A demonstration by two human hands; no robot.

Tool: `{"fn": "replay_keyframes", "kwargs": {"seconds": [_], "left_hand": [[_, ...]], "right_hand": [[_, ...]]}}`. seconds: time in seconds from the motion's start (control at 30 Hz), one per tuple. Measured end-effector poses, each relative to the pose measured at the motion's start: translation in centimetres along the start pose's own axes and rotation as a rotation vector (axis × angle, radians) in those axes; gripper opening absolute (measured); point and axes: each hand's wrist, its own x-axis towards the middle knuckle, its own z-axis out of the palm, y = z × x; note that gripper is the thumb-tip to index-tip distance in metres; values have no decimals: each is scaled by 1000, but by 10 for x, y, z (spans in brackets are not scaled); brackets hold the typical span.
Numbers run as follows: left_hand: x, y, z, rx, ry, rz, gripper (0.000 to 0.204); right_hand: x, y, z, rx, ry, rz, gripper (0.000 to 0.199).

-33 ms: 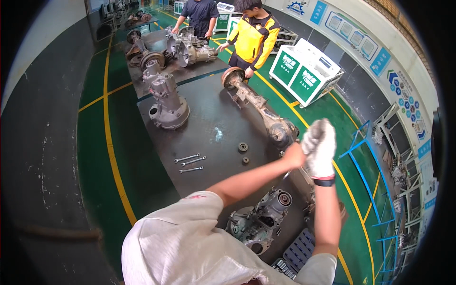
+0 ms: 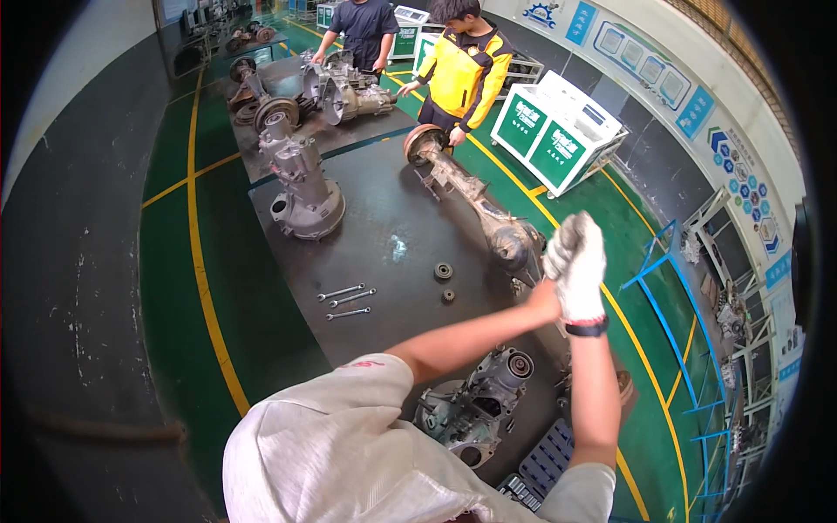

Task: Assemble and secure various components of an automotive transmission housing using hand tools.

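- L hand [image 2: 546, 302]: bare, up against the wrist end of the glove, fingers mostly hidden; can't make out if it's closed on it.
- R hand [image 2: 579, 261]: inside the white glove [image 2: 584, 292], raised over the table's R side; finger pose unclear, can't say if it grips anything.
- Glove: cuff has a reddish edge, sits just above the dark wristband [image 2: 587, 328].
- Below the arms, near: gearbox [image 2: 488, 399] on the table, round bearing end up, partly behind the shirt [image 2: 349, 444].
- R of that, near edge: dark tray [image 2: 547, 455] w/ rows of slots; too small to tell what's in each.
- Just beside tray: case [image 2: 521, 491] w/ shiny metal pcs inside, partly cut off by the shirt.
- Mid table [image 2: 384, 331], L side: 3 spanners [image 2: 352, 299], roughly parallel, apart from each other.
- R of spanners: big ring [image 2: 439, 275], small ring [image 2: 448, 296] nearer.
- Farther, L: tall housing [image 2: 301, 187], upright. R: long rusty axle [image 2: 471, 196], lying near-to-far.
- Far table: more gearboxes [image 2: 344, 98]; 2 co-workers by it, one in yellow jacket [image 2: 466, 74], one in dark top [image 2: 362, 30].
- Far R, floor: white/green cart [image 2: 558, 144]; contents can't be seen.
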Motion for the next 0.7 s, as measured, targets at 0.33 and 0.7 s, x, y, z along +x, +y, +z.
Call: {"fn": "replay_keyframes", "kwargs": {"seconds": [0.33, 0.7], "left_hand": [[28, -9, -17, 474, -173, -94, 29], [29, 42, -110, -892, -1369, -471, 55]], "right_hand": [[6, -25, -68, 95, 234, 21, 41], [18, -23, -103, 37, 343, -16, 45]]}}
